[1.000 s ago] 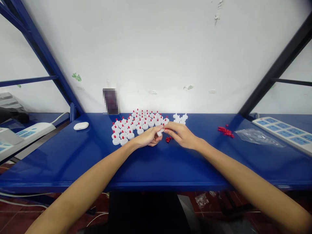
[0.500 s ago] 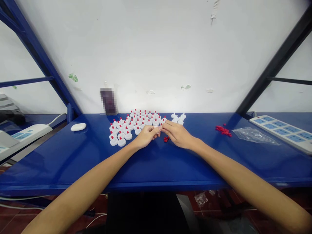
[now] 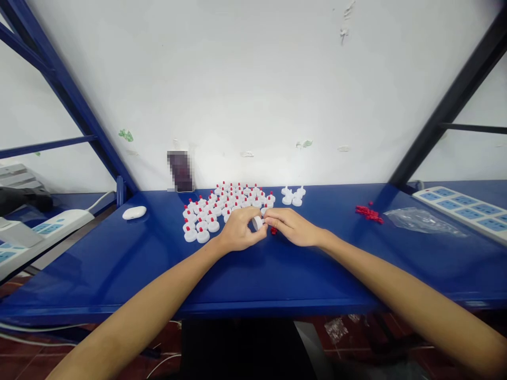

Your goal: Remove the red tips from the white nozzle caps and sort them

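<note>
Left hand [image 3: 241, 231] and right hand [image 3: 292, 226] sit close together, fingers [image 3: 276, 213] bent.

The desktop [image 3: 237, 279] before me is glossy blue, the nozzle caps [image 3: 203, 236] on it white, most with bright red tips [image 3: 200, 229]. Loose tips [image 3: 368, 214] share that red, the earbud case [image 3: 134, 212] is plain white, and the right-hand power strip [image 3: 461, 205] is white with 2 rows of light-blue socket panels [image 3: 466, 206]. The wall [image 3: 245, 79] behind is off-white, patched with green.

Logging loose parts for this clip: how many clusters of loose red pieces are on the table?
2. A near cluster beside the right hand, partly hidden by it; a far cluster left of the plastic bag. The hands could hide more.
</note>
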`<state>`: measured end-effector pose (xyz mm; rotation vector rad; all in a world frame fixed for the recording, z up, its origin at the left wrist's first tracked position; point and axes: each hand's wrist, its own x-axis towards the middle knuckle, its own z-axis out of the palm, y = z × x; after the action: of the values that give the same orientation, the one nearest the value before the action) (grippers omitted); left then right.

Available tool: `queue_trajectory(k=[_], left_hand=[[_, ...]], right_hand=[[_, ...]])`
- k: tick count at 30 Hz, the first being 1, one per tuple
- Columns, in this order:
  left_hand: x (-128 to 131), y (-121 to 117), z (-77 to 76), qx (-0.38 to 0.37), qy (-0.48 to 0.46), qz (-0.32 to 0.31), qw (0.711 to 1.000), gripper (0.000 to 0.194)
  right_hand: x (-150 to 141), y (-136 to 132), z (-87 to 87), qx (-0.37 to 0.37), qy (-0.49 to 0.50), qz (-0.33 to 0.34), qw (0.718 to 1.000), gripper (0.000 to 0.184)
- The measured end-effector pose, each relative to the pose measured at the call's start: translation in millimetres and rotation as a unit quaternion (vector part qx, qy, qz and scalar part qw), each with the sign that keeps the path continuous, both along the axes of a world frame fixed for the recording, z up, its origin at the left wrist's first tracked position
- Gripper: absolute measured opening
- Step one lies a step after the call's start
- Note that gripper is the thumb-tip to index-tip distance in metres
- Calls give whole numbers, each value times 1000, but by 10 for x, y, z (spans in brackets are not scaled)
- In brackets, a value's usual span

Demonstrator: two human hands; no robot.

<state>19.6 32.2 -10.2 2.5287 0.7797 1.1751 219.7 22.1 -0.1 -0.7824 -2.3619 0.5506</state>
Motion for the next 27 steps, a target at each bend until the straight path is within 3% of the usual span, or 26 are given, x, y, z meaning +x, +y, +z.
queue_trajectory(k=[3,6,9,13,18,22,24,27], left_hand=[[28,-22,-6,-99,-32,-37,994,31],[60,-7,-30,-208,-79,-65,973,37],[89,17,-68,-229,-101,-52,967,40],[110,9,-80,-175,-68,-7,982,40],[65,11,-61,-36,36,52,997,35],[16,50,-115,43,160,79,983,21],[8,60,-139,57,176,103,977,17],[5,56,-130,93,194,113,970,17]], right_hand=[[-28,-43,29,-54,22,12,998,42],[-23,-53,33,-44,36,-6,998,42],[7,-45,24,-18,-2,-21,1000,38],[65,-35,22,9,-64,-33,997,34],[94,-59,61,75,-34,-76,994,38],[-11,-144,93,145,-141,-132,970,40],[-68,-176,80,171,-175,-160,956,43],[-85,-163,33,163,-170,-160,959,37]])
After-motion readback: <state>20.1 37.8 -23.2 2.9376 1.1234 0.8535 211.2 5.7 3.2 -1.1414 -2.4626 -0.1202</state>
